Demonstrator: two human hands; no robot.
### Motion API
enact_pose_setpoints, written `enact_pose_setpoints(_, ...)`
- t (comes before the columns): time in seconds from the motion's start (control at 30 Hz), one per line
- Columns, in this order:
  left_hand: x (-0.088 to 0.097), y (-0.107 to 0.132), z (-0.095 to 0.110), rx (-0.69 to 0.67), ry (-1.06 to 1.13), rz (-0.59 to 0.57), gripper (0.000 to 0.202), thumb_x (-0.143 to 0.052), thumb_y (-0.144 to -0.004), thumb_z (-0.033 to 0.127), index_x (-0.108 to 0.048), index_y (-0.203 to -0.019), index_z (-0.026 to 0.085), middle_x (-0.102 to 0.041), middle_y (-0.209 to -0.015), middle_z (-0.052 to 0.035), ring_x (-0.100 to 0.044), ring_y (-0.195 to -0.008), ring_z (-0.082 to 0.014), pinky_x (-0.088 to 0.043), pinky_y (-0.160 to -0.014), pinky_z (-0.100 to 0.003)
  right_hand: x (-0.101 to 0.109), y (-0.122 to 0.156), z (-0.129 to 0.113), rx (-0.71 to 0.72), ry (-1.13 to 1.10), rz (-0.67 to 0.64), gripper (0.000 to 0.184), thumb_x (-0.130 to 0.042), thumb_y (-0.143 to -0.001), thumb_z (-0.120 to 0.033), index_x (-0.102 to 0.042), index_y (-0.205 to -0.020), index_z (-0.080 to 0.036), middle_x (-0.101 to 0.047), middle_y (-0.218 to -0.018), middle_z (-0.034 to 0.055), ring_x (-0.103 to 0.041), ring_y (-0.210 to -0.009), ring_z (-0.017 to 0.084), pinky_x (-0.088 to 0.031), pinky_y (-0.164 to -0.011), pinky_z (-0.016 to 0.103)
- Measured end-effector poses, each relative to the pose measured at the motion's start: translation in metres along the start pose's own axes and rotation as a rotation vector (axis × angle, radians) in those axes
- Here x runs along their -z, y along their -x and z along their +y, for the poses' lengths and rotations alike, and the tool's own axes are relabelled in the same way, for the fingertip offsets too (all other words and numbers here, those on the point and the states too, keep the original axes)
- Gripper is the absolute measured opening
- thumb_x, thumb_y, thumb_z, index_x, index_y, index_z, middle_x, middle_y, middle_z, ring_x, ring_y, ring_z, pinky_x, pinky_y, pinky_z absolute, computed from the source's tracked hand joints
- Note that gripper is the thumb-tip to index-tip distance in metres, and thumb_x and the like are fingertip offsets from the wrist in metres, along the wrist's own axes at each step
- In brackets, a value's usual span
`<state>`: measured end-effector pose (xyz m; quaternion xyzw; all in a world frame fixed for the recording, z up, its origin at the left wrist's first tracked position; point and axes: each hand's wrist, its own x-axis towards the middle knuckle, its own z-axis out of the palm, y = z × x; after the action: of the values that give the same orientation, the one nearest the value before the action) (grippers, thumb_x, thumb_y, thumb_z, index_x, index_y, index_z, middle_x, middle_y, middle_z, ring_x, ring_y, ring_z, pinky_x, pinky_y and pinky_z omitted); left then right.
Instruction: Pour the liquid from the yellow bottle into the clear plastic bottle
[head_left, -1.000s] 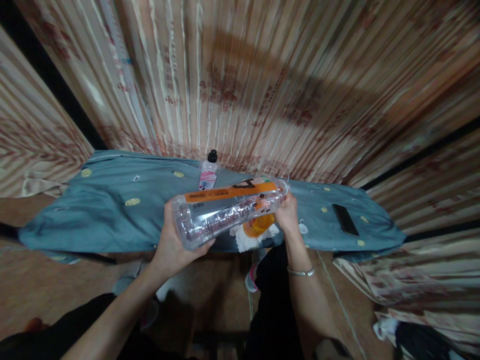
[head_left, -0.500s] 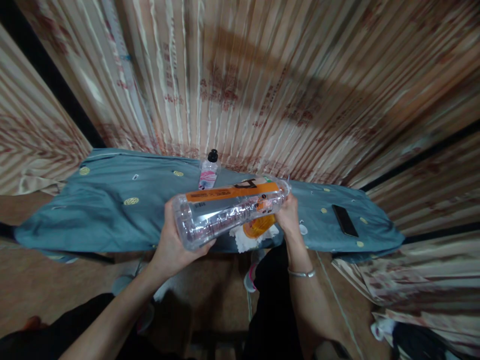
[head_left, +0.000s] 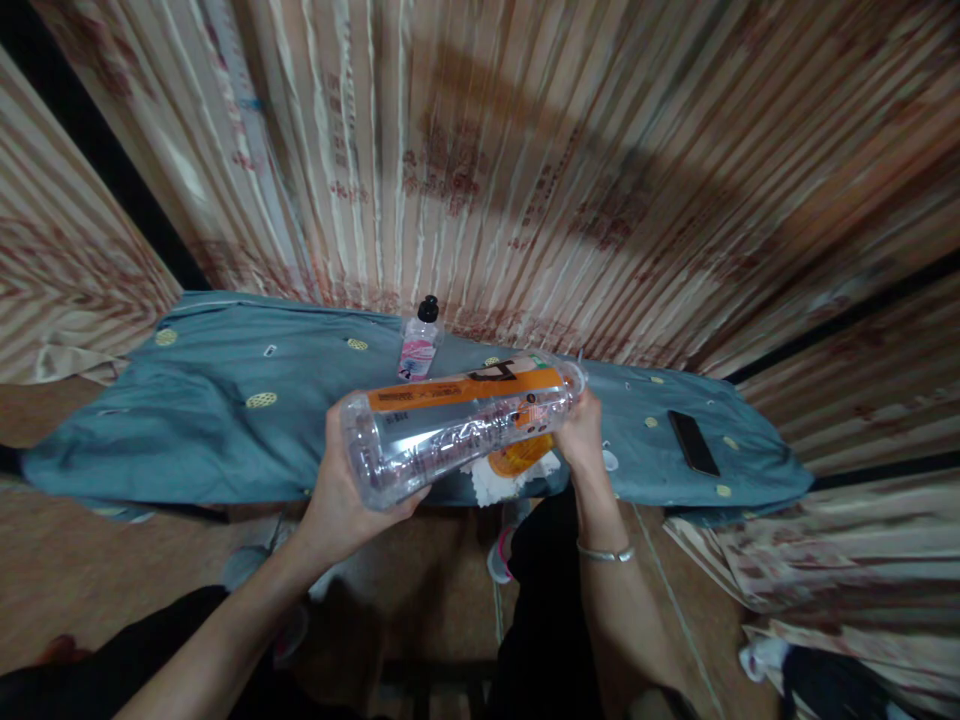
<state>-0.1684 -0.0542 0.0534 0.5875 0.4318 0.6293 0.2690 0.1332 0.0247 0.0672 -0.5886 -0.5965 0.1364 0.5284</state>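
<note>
A large clear plastic bottle (head_left: pixel 450 430) with an orange label lies nearly level between my hands, above the cloth-covered table. My left hand (head_left: pixel 352 490) is wrapped round its base end. At the neck end, my right hand (head_left: pixel 581 430) grips the bottle, its fingers partly hidden. Under the bottle, a round orange thing (head_left: pixel 521 455) rests on a white scalloped cloth (head_left: pixel 499 485); the bottle covers part of both. Behind the bottle stands a small clear bottle (head_left: pixel 418 345) with a black cap and a pink label.
A black phone (head_left: pixel 693 443) lies on the right of the blue-green tablecloth (head_left: pixel 202 400). Near my right wrist is a small whitish round thing (head_left: pixel 610 460). Striped curtains (head_left: pixel 480 180) hang close behind the table, with dark frame bars at both sides.
Very little differs. The view has shifted slightly, and both hands still hold the large bottle in nearly the same pose.
</note>
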Motion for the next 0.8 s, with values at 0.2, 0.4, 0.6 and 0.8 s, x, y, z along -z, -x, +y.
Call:
enact_pose_setpoints(0.2,0.006,0.000,-0.002,-0.059,-0.060,-0.024,0.097,-0.105,-0.062,0.042,-0.054,-0.145,0.031,-0.078,-0.122,-0.0091,-0.086,-0.110,-0.0373,-0.075,-0.098,-0.053,0.001,0.000,-0.001,-0.029,-0.008,0.004,0.029,-0.073,-0.074,-0.044,-0.074,-0.096,-0.026,-0.088,-0.093,0.0097,-0.080,-0.086,0.030,-0.066,-0.079,0.040)
enact_pose_setpoints(0.4,0.009,0.001,-0.001,-0.049,-0.068,-0.043,0.096,-0.105,-0.065,0.044,-0.056,-0.146,0.029,-0.080,-0.124,-0.0101,-0.087,-0.111,-0.0374,-0.075,-0.099,-0.053,0.002,0.001,-0.002,-0.041,-0.001,0.011,0.031,-0.072,-0.074,-0.045,-0.076,-0.097,-0.025,-0.088,-0.096,0.0102,-0.081,-0.088,0.030,-0.067,-0.082,0.041)
enact_pose_setpoints(0.6,0.012,0.002,-0.004,-0.062,-0.086,-0.061,0.093,-0.104,-0.069,0.047,-0.058,-0.148,0.030,-0.080,-0.129,-0.0123,-0.085,-0.118,-0.0388,-0.074,-0.104,-0.057,0.001,0.001,0.003,-0.049,-0.013,-0.003,0.035,-0.075,-0.073,-0.044,-0.077,-0.101,-0.025,-0.088,-0.100,0.0114,-0.081,-0.093,0.031,-0.068,-0.086,0.042)
enact_pose_setpoints(0.8,0.011,0.002,-0.003,-0.031,-0.049,-0.042,0.099,-0.105,-0.064,0.045,-0.055,-0.147,0.031,-0.079,-0.126,-0.0102,-0.085,-0.116,-0.0391,-0.074,-0.104,-0.058,0.002,0.001,0.006,-0.012,0.014,0.003,0.032,-0.073,-0.074,-0.043,-0.076,-0.100,-0.025,-0.087,-0.094,0.0080,-0.080,-0.088,0.029,-0.066,-0.082,0.039)
